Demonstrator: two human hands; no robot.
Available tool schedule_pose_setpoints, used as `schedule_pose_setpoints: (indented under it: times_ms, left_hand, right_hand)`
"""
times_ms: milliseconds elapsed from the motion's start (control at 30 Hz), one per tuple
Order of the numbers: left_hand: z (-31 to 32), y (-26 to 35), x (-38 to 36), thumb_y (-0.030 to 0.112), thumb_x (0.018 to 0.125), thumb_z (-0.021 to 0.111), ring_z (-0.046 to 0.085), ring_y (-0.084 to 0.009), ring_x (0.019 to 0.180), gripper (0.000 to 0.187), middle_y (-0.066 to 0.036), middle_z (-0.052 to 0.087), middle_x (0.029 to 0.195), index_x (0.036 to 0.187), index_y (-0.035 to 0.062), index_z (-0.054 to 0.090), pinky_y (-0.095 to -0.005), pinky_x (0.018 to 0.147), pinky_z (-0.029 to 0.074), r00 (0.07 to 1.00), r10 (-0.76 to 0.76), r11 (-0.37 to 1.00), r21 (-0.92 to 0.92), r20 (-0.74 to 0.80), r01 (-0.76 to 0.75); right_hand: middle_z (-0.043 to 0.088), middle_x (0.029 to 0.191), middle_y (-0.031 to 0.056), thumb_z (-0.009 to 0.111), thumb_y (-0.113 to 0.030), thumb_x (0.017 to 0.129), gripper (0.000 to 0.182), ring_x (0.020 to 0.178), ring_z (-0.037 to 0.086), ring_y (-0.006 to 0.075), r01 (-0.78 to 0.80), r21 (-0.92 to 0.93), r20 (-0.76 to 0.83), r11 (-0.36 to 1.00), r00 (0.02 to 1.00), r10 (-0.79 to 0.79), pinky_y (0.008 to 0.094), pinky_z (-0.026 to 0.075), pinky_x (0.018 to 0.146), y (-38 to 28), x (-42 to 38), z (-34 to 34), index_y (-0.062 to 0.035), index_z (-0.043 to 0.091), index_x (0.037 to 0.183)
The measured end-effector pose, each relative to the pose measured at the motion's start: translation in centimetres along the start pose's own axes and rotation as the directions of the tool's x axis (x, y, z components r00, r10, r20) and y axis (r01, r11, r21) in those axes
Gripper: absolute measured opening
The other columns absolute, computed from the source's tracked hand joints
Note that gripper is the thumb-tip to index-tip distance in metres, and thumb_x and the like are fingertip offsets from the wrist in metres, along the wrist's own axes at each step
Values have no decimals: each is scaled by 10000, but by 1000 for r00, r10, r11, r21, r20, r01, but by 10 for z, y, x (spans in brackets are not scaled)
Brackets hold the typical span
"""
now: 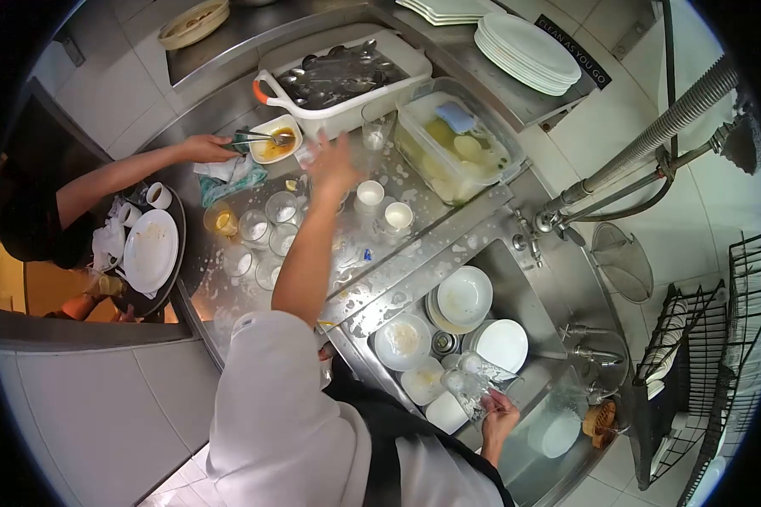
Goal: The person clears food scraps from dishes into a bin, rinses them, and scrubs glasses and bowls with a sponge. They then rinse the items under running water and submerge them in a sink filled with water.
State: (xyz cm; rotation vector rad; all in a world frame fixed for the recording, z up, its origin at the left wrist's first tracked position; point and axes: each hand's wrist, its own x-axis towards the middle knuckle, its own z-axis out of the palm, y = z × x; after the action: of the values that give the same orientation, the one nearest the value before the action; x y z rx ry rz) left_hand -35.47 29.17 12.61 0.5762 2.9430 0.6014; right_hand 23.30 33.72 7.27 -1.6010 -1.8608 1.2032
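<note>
My left hand (pixel 333 169) reaches over the metal counter with its fingers spread, near a clear glass (pixel 375 133) and the white tub of cutlery (pixel 334 118). Several drinking glasses (pixel 281 206) stand on the wet counter beside my forearm, and two white cups (pixel 369 193) are to its right. Over the sink, my right hand (pixel 499 411) is closed on clear glassware (pixel 469 384). Below and around it lie stacked white bowls (pixel 465 297) and plates (pixel 502 345).
At the left, a co-worker's hand (pixel 207 149) holds cutlery at a small square dish (pixel 276 139). A round tray with a white plate (pixel 151 251) is below that arm. A plastic tub (pixel 509 173) of cloudy liquid, a tap (pixel 528 240), a hose (pixel 617 160) and wire racks (pixel 703 338) stand right.
</note>
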Motion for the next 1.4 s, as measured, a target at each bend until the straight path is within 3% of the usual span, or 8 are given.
schedule_pose_setpoints:
  times_ms: [100, 433, 600, 867, 1067, 1233, 1333, 1400]
  left_hand:
    - [11, -30, -21, 339, 642, 843, 209, -468, 1435, 1032, -241, 193, 1572, 1506, 186, 301, -636, 1110, 256, 955, -79, 997, 3, 286, 81]
    - [33, -39, -6, 179, 675, 813, 376, -456, 1330, 874, -218, 342, 1452, 1440, 196, 392, -524, 1070, 386, 963, -5, 963, -260, -270, -68]
    - [-34, -116, -117, 91, 636, 809, 366, -434, 1336, 908, -160, 317, 1480, 1436, 204, 395, -527, 1041, 416, 959, 44, 971, -216, -279, -107]
    - [-41, -210, -159, -32, 597, 768, 408, -397, 1331, 905, -57, 133, 1614, 1369, 329, 463, -480, 950, 508, 901, 390, 899, 132, 191, -417]
    - [-31, -211, -119, 26, 635, 778, 524, -392, 1218, 595, -83, 239, 1563, 1173, 202, 594, -473, 937, 507, 822, 380, 883, 99, 425, -459]
    - [14, -212, -97, 3, 738, 648, 540, -394, 1198, 162, -150, 400, 1460, 859, 92, 710, -464, 979, 471, 909, 325, 941, 12, 260, -340]
    - [34, -229, -90, 132, 882, 550, 591, -399, 1136, 317, -204, 579, 1302, 1180, 41, 608, -456, 982, 458, 931, 362, 928, 75, 55, -365]
    - [55, -254, -78, 100, 858, 567, 550, -351, 1202, 236, -213, 634, 1202, 1035, -7, 682, -433, 1051, 410, 850, 526, 824, 242, 8, -512]
  right_hand:
    - [704, 843, 140, 674, 73, 797, 222, 748, 669, 171, 5, -15, 7, 1000, 1000, -5, 289, 553, 701, 6, 2, -1, 88, 693, 1017]
    - [705, 874, 121, 699, 72, 779, 226, 771, 658, 169, 40, 14, 81, 999, 996, -41, 292, 542, 713, 4, -3, -1, 67, 708, 1004]
    - [701, 855, 118, 692, 71, 785, 220, 760, 656, 165, 87, -4, 122, 996, 989, -86, 290, 540, 699, 10, -7, -2, 69, 706, 1004]
    - [701, 850, 125, 690, 62, 788, 233, 753, 662, 169, 126, 29, 147, 992, 981, -129, 295, 550, 693, 10, -23, -6, 65, 703, 1020]
    - [698, 867, 120, 684, 56, 801, 229, 741, 660, 173, 145, 12, 109, 989, 983, -146, 300, 554, 678, 23, -51, -17, 80, 686, 1029]
    - [700, 810, 114, 690, 47, 779, 218, 747, 663, 162, 103, -3, -80, 995, 992, -102, 303, 550, 680, 25, -98, -45, 74, 702, 995]
    - [706, 852, 115, 677, 61, 795, 202, 756, 650, 151, 58, 5, -196, 998, 979, -55, 292, 547, 704, 54, -119, -77, 69, 706, 995]
    - [713, 842, 109, 683, 33, 794, 216, 769, 645, 137, -11, 58, -325, 998, 945, 29, 290, 540, 712, 57, -139, -101, 65, 707, 1005]
